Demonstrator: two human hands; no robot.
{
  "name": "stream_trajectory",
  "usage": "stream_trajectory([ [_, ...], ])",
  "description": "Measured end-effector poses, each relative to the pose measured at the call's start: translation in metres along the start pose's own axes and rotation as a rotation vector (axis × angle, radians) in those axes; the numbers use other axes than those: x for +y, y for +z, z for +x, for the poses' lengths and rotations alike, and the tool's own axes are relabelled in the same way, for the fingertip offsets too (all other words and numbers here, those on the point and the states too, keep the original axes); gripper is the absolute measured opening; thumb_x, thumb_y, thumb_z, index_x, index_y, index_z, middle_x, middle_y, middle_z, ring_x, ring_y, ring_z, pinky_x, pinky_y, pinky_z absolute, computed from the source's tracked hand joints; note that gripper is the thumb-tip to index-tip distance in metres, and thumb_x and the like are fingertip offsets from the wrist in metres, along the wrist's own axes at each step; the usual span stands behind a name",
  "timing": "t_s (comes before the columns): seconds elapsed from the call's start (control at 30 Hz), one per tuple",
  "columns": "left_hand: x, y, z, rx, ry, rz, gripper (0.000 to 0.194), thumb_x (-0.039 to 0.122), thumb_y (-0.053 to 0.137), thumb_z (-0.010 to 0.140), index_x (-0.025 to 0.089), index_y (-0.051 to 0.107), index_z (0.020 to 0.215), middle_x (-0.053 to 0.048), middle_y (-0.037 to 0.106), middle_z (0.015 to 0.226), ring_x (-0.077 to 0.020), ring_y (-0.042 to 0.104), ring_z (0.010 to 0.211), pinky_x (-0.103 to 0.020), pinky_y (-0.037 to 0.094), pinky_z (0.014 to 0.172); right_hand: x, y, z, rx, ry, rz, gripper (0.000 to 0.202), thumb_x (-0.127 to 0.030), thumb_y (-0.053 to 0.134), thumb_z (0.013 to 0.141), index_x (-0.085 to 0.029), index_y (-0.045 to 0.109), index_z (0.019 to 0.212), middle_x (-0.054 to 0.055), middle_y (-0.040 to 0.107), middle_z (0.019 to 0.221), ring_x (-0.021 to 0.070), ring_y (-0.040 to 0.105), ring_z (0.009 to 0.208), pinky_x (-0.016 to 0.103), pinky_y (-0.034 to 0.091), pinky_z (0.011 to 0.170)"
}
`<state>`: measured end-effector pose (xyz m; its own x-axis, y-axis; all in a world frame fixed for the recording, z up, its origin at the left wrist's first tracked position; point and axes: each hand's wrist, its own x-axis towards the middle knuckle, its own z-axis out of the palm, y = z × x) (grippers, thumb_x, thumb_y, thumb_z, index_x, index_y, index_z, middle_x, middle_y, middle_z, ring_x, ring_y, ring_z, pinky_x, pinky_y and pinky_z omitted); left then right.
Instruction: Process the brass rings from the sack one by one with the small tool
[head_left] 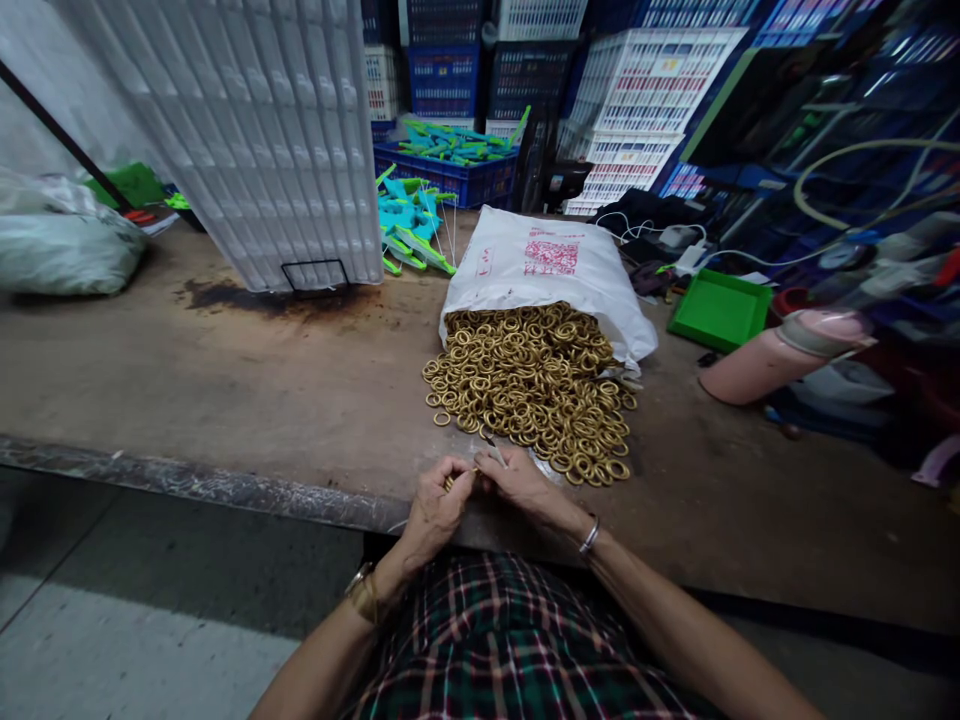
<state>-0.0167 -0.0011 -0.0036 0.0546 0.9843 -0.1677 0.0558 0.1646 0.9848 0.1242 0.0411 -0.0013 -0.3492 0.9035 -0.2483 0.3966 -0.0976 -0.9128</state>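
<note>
My left hand (pixel 435 505) is closed near the table's front edge, its fingers curled round a few brass-coloured rings (pixel 450 483). Against its fingertips rests my right hand (pixel 525 488), closed on a slim pointed tool (pixel 492 445). The tool's dark tip points away from me; its exact kind is too small to make out. Just beyond both hands lies a large heap of brass-coloured rings (pixel 525 380), spilling from the mouth of a white sack (pixel 517 250) with red print. Part of the ring at the fingertips is hidden by the fingers.
A ribbed translucent panel (pixel 247 130) stands on the wooden table (pixel 150 370) in a wire holder. Teal and green plastic parts (pixel 412 220) lie behind it. On the right are a green tray (pixel 720 310) and a pink bottle (pixel 780 355). Stacked crates (pixel 637 90) fill the back.
</note>
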Motion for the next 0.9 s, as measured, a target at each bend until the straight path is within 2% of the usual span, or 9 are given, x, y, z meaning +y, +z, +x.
stream_trajectory([
  [0.1, -0.001, 0.001, -0.001, -0.1, -0.176, -0.171, 0.025, 0.043, 0.052, 0.076, 0.018, 0.052, 0.077, 0.005, 0.048, 0.055, -0.0058, 0.037, 0.039, -0.018, 0.03, 0.038, -0.002, 0.001, 0.001, 0.036, -0.026, -0.027, 0.03, -0.035, 0.043, 0.079, -0.017, 0.046, 0.054, -0.005, 0.042, 0.051, 0.0073, 0.035, 0.048, 0.02, 0.026, 0.046],
  [0.23, 0.001, 0.002, -0.003, -0.139, -0.238, -0.316, 0.03, 0.046, 0.054, 0.074, 0.017, 0.049, 0.076, 0.005, 0.049, 0.06, -0.0039, 0.038, 0.039, -0.016, 0.029, 0.036, -0.004, 0.002, 0.001, 0.053, -0.045, -0.047, 0.028, -0.033, 0.043, 0.078, -0.017, 0.045, 0.055, -0.005, 0.041, 0.051, 0.0075, 0.034, 0.049, 0.02, 0.026, 0.046],
  [0.43, 0.003, 0.003, -0.004, -0.147, -0.227, -0.367, 0.035, 0.05, 0.056, 0.072, 0.017, 0.048, 0.077, 0.005, 0.049, 0.061, -0.0029, 0.038, 0.039, -0.015, 0.029, 0.036, -0.003, 0.0, 0.002, 0.07, -0.049, -0.041, 0.028, -0.031, 0.037, 0.08, -0.017, 0.047, 0.058, -0.003, 0.045, 0.053, 0.0086, 0.038, 0.05, 0.02, 0.029, 0.049],
  [0.53, 0.001, 0.003, -0.003, -0.128, -0.199, -0.366, 0.034, 0.05, 0.055, 0.073, 0.017, 0.046, 0.075, 0.005, 0.048, 0.061, -0.0031, 0.038, 0.04, -0.016, 0.03, 0.036, 0.001, -0.002, -0.001, 0.149, -0.147, -0.24, 0.023, -0.025, 0.037, 0.079, -0.018, 0.045, 0.059, -0.003, 0.045, 0.055, 0.0096, 0.038, 0.053, 0.021, 0.027, 0.051],
  [0.67, -0.001, 0.002, -0.002, -0.108, -0.152, -0.326, 0.036, 0.053, 0.053, 0.074, 0.017, 0.046, 0.074, 0.005, 0.049, 0.061, -0.0034, 0.038, 0.04, -0.016, 0.031, 0.037, 0.004, -0.002, -0.007, 0.056, -0.272, -0.553, 0.014, -0.01, 0.039, 0.071, -0.018, 0.05, 0.067, -0.001, 0.048, 0.058, 0.0103, 0.037, 0.053, 0.022, 0.025, 0.053],
  [0.9, -0.003, 0.0, -0.001, -0.067, -0.11, -0.2, 0.036, 0.053, 0.05, 0.076, 0.017, 0.046, 0.073, 0.005, 0.048, 0.055, -0.0047, 0.039, 0.04, -0.017, 0.033, 0.039, -0.001, 0.0, -0.008, -0.039, -0.211, -0.781, 0.028, -0.007, 0.04, 0.063, -0.016, 0.057, 0.083, 0.003, 0.057, 0.065, 0.0125, 0.044, 0.057, 0.023, 0.026, 0.056],
])
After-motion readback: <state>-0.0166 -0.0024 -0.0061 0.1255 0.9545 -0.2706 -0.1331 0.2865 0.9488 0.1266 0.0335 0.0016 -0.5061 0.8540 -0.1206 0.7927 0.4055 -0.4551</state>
